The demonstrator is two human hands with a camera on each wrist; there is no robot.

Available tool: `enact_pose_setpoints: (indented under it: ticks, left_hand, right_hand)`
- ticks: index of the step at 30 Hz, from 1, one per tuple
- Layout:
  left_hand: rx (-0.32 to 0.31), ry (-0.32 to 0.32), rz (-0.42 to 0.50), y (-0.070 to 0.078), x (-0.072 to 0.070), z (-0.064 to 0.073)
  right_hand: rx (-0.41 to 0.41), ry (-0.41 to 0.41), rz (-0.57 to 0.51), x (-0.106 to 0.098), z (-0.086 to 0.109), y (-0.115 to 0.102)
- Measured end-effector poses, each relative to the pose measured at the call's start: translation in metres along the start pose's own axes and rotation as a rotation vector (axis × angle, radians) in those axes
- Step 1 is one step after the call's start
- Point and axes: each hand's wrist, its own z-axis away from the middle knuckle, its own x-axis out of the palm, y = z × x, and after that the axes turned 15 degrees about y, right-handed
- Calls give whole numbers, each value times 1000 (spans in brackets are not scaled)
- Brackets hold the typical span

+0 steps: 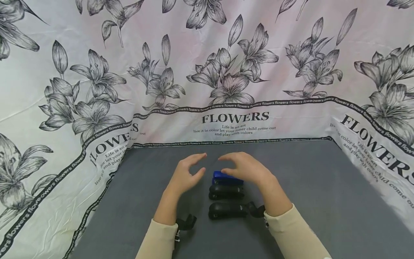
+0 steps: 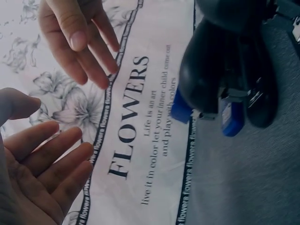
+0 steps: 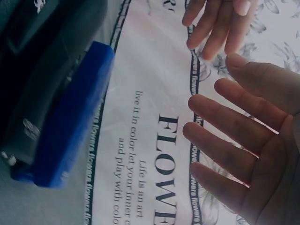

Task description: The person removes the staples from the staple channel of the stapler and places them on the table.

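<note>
Both hands hover above the grey table, palms facing each other, holding nothing. The left hand [image 1: 187, 173] has its fingers extended and thumb apart; its open palm shows in the left wrist view [image 2: 42, 173]. Opposite it, the right hand [image 1: 249, 168] stands with fingers spread, as the right wrist view shows [image 3: 248, 145]. Three staplers lie in a column between and below the hands: a blue stapler [image 1: 223, 177] at the back, partly hidden by the right hand, a black stapler [image 1: 225, 191] in the middle, and another black stapler [image 1: 226, 210] nearest the front.
A grey table surface [image 1: 307, 180] stretches to both sides of the staplers. White cloth with printed lilies and lettering [image 1: 235, 124] stands along the back and both sides. Dark straps [image 1: 186, 223] sit at the wrists below the cream sleeves [image 1: 158, 239].
</note>
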Motion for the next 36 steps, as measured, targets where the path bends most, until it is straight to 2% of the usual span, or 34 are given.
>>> enact_pose_setpoints:
  ticks: [13, 18, 24, 31, 36]
  left_hand:
    - [-96, -78, -20, -20, 20, 20]
    - [-141, -117, -23, -28, 26, 26]
    - [-165, -125, -20, -37, 32, 32]
    - [-283, -172, 45, -46, 42, 36]
    - [-382, -199, 33, -50, 48, 38]
  right_hand:
    - [12, -27, -25, 27, 0, 5]
    - [23, -38, 31, 42, 0, 4]
    - [17, -27, 99, 56, 3, 3]
    - [7, 47, 234, 70, 7, 1]
    - [-18, 98, 276, 75, 7, 0]
